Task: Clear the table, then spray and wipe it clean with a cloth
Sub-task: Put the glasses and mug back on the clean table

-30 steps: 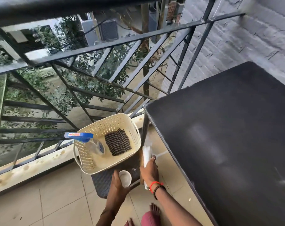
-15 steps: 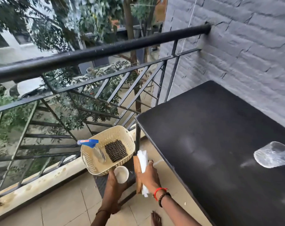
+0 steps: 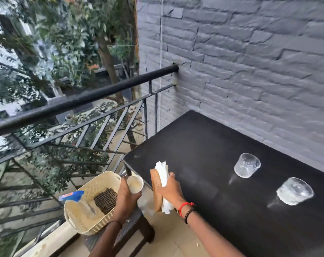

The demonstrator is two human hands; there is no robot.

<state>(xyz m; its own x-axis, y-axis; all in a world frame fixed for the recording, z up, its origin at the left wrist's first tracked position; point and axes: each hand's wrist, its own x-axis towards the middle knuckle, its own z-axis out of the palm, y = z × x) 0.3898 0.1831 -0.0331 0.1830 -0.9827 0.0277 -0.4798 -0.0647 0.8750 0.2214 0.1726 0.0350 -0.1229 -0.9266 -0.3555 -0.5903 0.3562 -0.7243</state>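
Hands: both are out in front, and each one holds something.
Left hand (image 3: pixel 127 199): its fingers are curled round a small white cup (image 3: pixel 134 184). The cup is up in the air, between the basket (image 3: pixel 101 182) and the corner of the surface (image 3: pixel 204 154).
Right hand (image 3: pixel 169 190): it grips a brown holder (image 3: pixel 155 188) with white napkins (image 3: pixel 162 173) in it. The holder stands up tall by the left edge of the surface.
Surface: black and flat, pushed up next to a grey brick wall (image 3: pixel 250 71).
Glasses: one clear glass (image 3: pixel 247 167) and a second glass (image 3: pixel 294 191) sit on the surface, apart from each other, to the right of the right hand.
Basket: cream, with little holes. It sits on a dark stool (image 3: pixel 139 227), just beside the surface and near the black railing (image 3: pixel 83 101).
Spray bottle (image 3: pixel 72 196): it has a blue top and leans in the left side of the basket.
Cloth (image 3: pixel 106 200): dark and checked, lying in the basket next to the bottle.
Wrist: a red band (image 3: pixel 185 205) and a black bead band are on the right arm.
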